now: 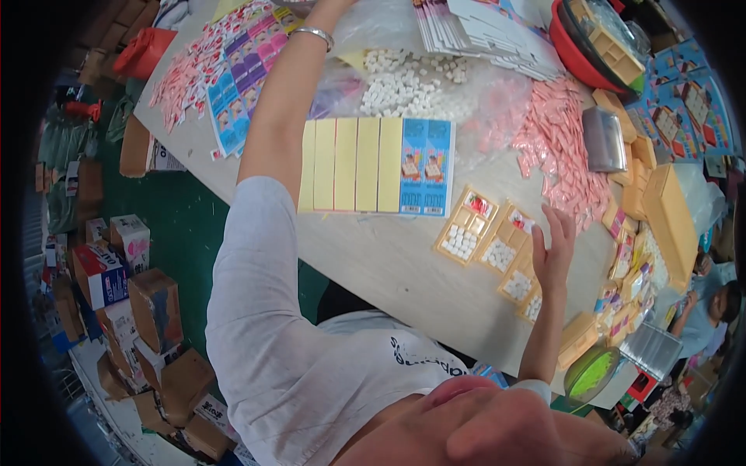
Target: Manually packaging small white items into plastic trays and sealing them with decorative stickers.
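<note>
Head view shows the right hand (553,252) spread open, fingers apart, hovering over a row of small tan cardboard trays (497,250) that lie on the pale tabletop (388,264); it grips nothing, and whether the fingertips touch the nearest tray cannot be told. The trays are divided into compartments, some filled with small white tablets, one near the top with a red piece. They run in a slanted line from the middle of the table toward its near right edge.

The left arm reaches far up the table, a silver bangle (312,34) on the wrist; the left hand itself is cut off at the top of the picture, so its grip cannot be told.

Just left of the trays lies a row of flat yellow cards with two blue printed cards (377,165) at its right end. Beyond them a heap of loose white tablets (404,81) sits on clear plastic, and a pile of pink sachets (556,147) spreads to the right. A stack of tan boxes (668,221) stands near the right edge. Brown cartons (155,311) crowd the green floor at left.
</note>
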A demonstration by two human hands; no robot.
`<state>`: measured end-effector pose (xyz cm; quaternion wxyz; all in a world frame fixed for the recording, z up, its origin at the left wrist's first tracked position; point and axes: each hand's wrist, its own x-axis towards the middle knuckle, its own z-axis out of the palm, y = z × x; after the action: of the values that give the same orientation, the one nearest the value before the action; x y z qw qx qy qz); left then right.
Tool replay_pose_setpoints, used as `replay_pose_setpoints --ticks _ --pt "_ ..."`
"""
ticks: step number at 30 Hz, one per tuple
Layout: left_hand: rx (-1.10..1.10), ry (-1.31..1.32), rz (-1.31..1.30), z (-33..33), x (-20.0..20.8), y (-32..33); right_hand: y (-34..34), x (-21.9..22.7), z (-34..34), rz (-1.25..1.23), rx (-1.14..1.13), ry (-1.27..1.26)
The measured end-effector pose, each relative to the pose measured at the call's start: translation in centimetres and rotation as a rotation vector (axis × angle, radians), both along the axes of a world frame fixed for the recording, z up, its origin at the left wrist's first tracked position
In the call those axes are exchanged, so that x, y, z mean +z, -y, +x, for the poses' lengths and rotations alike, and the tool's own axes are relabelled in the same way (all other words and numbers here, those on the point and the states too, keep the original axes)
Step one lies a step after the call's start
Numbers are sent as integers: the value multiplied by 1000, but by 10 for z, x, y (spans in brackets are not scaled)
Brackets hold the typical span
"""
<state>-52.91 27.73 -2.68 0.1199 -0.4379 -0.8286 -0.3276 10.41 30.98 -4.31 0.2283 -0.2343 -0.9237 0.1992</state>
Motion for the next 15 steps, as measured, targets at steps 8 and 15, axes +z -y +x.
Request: replay_pose_setpoints --ticks 8,15 --pt "-23 -74 -231 -72 -34 -81 12 16 60 -77 -277 74" --pt "92 300 -322 -74 -29 -90 1 9 50 -94 -308 120"
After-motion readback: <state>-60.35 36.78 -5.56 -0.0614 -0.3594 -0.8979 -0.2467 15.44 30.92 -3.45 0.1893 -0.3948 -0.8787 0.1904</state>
